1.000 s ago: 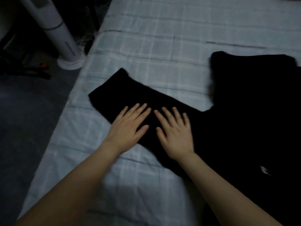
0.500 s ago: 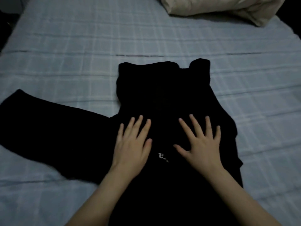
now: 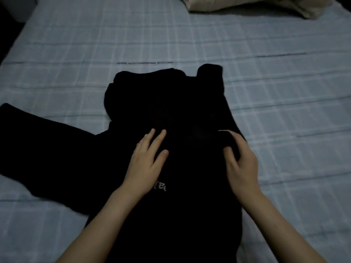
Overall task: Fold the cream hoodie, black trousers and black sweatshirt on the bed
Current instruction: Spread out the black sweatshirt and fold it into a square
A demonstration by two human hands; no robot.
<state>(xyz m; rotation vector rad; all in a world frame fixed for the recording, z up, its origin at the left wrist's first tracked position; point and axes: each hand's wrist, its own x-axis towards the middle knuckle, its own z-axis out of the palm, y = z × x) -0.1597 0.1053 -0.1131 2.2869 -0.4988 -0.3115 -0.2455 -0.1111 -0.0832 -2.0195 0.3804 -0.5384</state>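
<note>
The left hand [image 3: 147, 162] lies flat and released on the chest of the black sweatshirt [image 3: 171, 114], fingers pointing toward 12 o'clock, palm pressing the cloth down. The right hand [image 3: 240, 160] sits at 3 o'clock from it, fingers curled and pinching a fold of the same cloth near the right edge of the body.

The sweatshirt is spread on the bed [image 3: 284, 92], roughly centre, neck end toward 12 o'clock and hem toward 6. Its one visible sleeve [image 3: 38, 141] runs out toward 9 o'clock, lying flat on the checked sheet. A small pale print [image 3: 160, 186] shows just below the left wrist. At 1 o'clock, well apart, a cream bundle [image 3: 256, 4] rests at the far edge; whether it is the hoodie or a pillow I cannot tell. The trousers are not in view.

The cloth looks thick, soft and limp, light enough to lift with two hands but prone to sagging and bunching. Best taken at the shoulder seam and cuff, so the sleeve folds across in one piece.
</note>
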